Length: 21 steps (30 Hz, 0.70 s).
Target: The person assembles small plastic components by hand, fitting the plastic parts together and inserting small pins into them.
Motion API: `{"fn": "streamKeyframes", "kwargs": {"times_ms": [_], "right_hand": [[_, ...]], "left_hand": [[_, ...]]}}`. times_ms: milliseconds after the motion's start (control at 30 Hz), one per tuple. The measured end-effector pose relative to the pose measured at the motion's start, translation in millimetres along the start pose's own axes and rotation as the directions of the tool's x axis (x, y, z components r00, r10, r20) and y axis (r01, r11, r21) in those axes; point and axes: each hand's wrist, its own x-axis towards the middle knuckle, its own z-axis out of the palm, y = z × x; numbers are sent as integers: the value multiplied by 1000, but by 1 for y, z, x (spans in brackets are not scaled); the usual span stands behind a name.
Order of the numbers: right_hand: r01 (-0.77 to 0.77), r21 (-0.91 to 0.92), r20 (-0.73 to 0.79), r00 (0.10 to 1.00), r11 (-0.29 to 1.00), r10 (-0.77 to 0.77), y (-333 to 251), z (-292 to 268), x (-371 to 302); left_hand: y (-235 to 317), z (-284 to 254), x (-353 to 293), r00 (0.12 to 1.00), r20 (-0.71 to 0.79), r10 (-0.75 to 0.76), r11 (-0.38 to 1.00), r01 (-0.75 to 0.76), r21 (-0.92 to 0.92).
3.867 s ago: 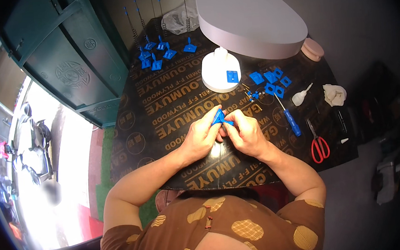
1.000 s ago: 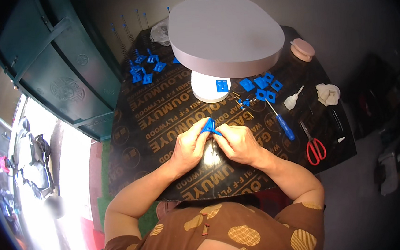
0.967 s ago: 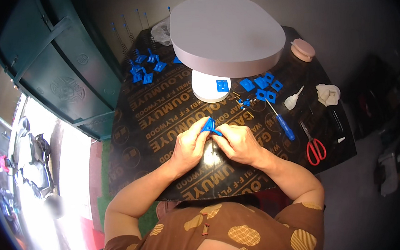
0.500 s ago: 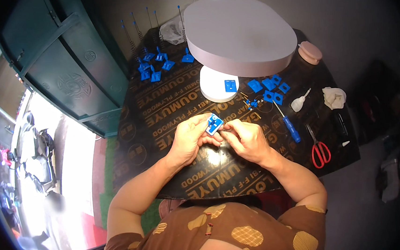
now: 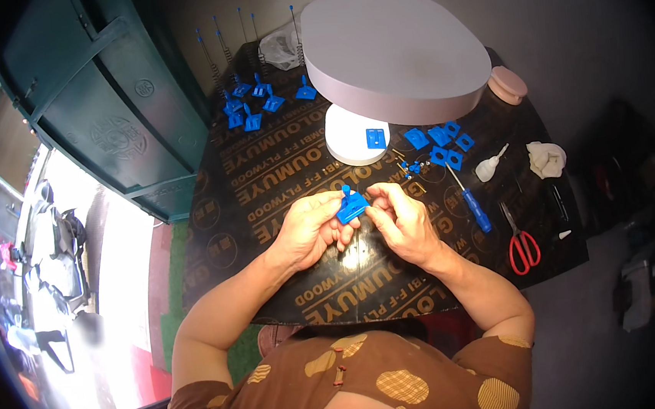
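My left hand (image 5: 310, 227) holds a small blue plastic part (image 5: 352, 207) between thumb and fingers, above the near middle of the table. The part has a flat squarish base with a slot, and a short knobbed stem at its top. On its right side, my right hand (image 5: 406, 225) has its fingers curled in, with the fingertips at the edge of the base. Whether they also pinch something tiny, I cannot make out. Beyond both hands, another blue plate (image 5: 375, 138) rests on the white round lamp base (image 5: 358, 154).
A large white lamp head (image 5: 396, 53) overhangs the table. Blue square plates (image 5: 438, 136) and small fittings (image 5: 415, 168) lie right of its base. Further right are a screwdriver (image 5: 475, 210), red-handled scissors (image 5: 524, 253) and a white dropper bottle (image 5: 490, 165). Blue pieces with springs (image 5: 252, 120) stand far left.
The blue part has been turned in my left hand, so its knobbed stem now points up and away. My right fingers have shifted slightly up along its right edge.
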Motion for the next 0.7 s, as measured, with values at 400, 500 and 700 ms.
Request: {"fn": "streamKeyframes", "kwargs": {"times_ms": [400, 500, 700], "right_hand": [[-322, 478, 267, 940, 817, 214, 12, 1, 1], [-333, 544, 284, 937, 770, 205, 16, 2, 2], [-324, 552, 248, 944, 768, 220, 14, 1, 3]], "left_hand": [[-3, 6, -1, 998, -1, -67, 998, 67, -1], [-3, 8, 0, 1000, 8, -28, 994, 27, 102], [0, 17, -4, 997, -35, 64, 966, -53, 251]]}}
